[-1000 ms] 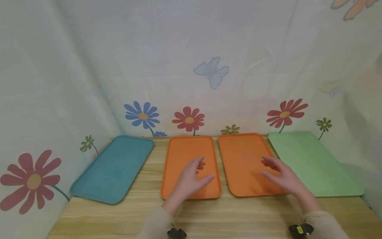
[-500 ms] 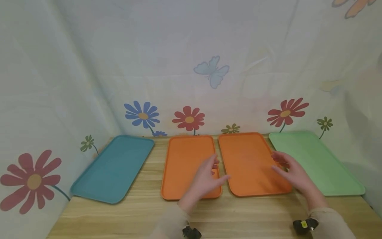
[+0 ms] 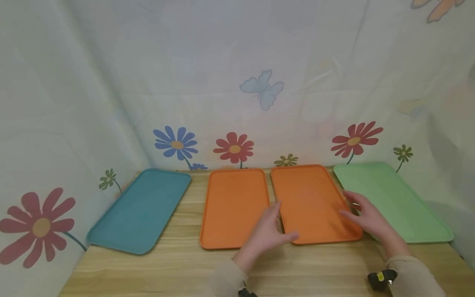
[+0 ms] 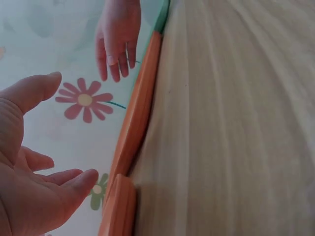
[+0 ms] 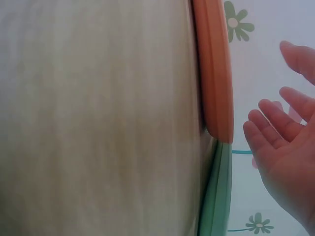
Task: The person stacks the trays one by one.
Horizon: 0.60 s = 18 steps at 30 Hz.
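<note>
Two orange trays lie flat in the middle of the wooden table. My left hand (image 3: 265,233) hovers over the gap between the left orange tray (image 3: 233,202) and the right orange tray (image 3: 309,202), thumb spread and fingers relaxed, holding nothing. At the right orange tray's right edge is my right hand (image 3: 367,212), its fingers loosely bent above the rim and nothing in its grasp. In the left wrist view both hands show above the level of the orange tray rim (image 4: 140,98). The right wrist view has the right hand's fingers (image 5: 278,123) apart from the tray edge.
A teal tray (image 3: 142,208) lies at the left of the table (image 3: 156,272), and a light green tray (image 3: 397,202) at the right. Behind them hangs a white cloth (image 3: 208,62) printed with flowers and butterflies; it also closes off both sides.
My left hand has moved right, from over the left orange tray to the gap between the orange trays. My right hand has shifted slightly right to the tray's edge. The trays have stayed put.
</note>
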Each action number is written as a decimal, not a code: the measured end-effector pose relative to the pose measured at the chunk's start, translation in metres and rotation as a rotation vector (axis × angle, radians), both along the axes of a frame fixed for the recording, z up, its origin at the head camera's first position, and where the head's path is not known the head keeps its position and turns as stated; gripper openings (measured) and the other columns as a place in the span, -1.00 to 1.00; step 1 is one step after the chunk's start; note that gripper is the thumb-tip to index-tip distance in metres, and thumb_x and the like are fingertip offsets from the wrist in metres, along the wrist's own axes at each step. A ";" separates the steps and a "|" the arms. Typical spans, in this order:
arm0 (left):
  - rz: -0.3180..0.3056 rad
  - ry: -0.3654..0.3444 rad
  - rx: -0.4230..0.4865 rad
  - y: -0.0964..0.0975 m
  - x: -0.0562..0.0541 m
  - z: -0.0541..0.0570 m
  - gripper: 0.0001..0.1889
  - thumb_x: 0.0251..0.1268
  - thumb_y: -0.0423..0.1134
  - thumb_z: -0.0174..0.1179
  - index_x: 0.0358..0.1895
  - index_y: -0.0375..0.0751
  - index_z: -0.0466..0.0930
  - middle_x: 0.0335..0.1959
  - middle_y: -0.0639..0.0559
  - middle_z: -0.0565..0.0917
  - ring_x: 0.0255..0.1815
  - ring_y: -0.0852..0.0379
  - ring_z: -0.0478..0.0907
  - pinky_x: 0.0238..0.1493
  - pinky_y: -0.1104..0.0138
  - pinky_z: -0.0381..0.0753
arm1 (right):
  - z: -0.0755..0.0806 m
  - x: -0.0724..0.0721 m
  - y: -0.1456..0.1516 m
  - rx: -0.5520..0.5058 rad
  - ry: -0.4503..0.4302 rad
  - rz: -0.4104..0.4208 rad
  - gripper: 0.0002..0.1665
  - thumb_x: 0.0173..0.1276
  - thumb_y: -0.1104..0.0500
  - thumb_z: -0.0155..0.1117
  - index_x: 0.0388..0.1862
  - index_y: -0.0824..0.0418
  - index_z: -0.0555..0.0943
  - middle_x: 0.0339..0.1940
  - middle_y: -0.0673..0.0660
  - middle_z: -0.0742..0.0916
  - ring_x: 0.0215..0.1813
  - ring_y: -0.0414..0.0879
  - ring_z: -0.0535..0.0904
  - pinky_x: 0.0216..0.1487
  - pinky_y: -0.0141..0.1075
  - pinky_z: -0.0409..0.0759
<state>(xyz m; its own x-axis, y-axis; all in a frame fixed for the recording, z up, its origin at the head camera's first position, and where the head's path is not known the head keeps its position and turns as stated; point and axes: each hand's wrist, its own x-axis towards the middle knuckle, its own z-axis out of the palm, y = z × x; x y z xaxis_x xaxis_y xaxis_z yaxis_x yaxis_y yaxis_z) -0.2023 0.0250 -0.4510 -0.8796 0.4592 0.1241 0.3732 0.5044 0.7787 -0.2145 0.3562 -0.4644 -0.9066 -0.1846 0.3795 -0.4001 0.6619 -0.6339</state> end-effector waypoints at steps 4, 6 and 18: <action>-0.008 -0.004 -0.029 0.002 -0.002 -0.005 0.15 0.02 0.09 0.51 0.58 -0.25 0.00 0.51 -0.28 0.18 0.48 -0.20 0.17 0.38 -0.05 0.26 | -0.001 0.000 0.001 0.046 -0.004 0.034 -0.18 0.13 0.35 0.50 0.30 0.61 0.33 0.20 0.56 0.47 0.16 0.41 0.41 0.07 -0.55 0.37; -0.006 -0.005 -0.043 0.002 -0.003 -0.007 0.17 -0.02 0.08 0.54 0.58 -0.23 -0.02 0.51 -0.29 0.18 0.48 -0.20 0.16 0.38 -0.06 0.25 | -0.001 0.000 0.002 0.072 -0.010 0.055 -0.15 0.10 0.34 0.52 0.30 0.61 0.33 0.20 0.56 0.46 0.18 0.42 0.39 0.05 -0.64 0.27; -0.019 0.054 -0.150 0.003 -0.007 -0.014 0.18 -0.05 0.12 0.54 0.58 -0.22 0.02 0.48 -0.29 0.23 0.47 -0.19 0.18 0.37 -0.02 0.28 | -0.002 -0.002 0.013 0.267 0.014 0.078 -0.04 0.01 0.13 0.62 0.29 0.56 0.38 0.17 0.50 0.54 0.18 0.41 0.41 0.12 0.07 0.38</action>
<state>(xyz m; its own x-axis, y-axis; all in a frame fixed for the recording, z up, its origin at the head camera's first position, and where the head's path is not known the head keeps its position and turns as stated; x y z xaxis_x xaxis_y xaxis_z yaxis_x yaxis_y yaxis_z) -0.2094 0.0283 -0.4645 -0.8646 0.4925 0.0998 0.4229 0.6060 0.6738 -0.2162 0.3691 -0.4668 -0.8806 -0.3491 0.3203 -0.4642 0.7713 -0.4355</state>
